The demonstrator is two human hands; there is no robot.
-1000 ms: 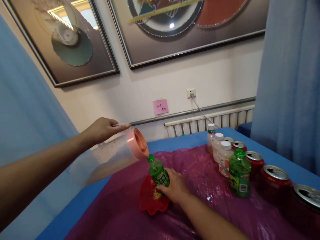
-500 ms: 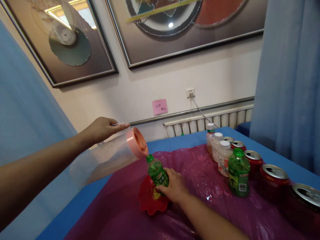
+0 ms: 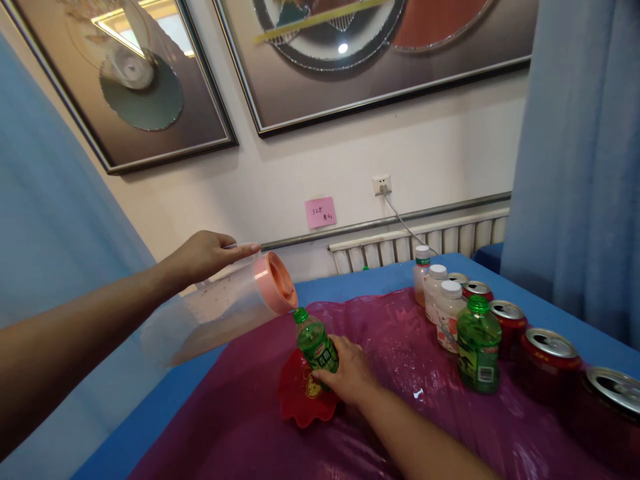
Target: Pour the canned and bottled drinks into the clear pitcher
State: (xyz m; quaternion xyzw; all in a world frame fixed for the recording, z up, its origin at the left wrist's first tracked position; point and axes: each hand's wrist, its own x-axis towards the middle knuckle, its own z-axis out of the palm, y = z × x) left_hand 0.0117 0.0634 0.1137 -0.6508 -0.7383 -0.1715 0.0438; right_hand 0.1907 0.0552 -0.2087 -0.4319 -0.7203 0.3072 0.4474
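Observation:
My left hand [image 3: 207, 257] is closed on the handle of a clear plastic pitcher [image 3: 220, 310] with an orange lid. The pitcher is tilted far over to the right, and its lid's lower edge is at the mouth of a green plastic bottle [image 3: 311, 335]. Liquid lies along the pitcher's lower side. Wrapped round the green bottle from the right is my right hand [image 3: 347, 373]; the bottle leans a little to the left. It is held over a red scalloped dish [image 3: 300, 400], whose right part it hides.
Purple plastic sheeting [image 3: 240, 413] covers much of the blue table [image 3: 330, 290]. On the right stand another green bottle [image 3: 479, 343], several white-capped bottles [image 3: 450, 320] and several opened red cans [image 3: 547, 363]. A radiator [image 3: 415, 237] runs along the wall behind.
Almost nothing differs. The pitcher and both hands keep their places, and the view has shifted very slightly.

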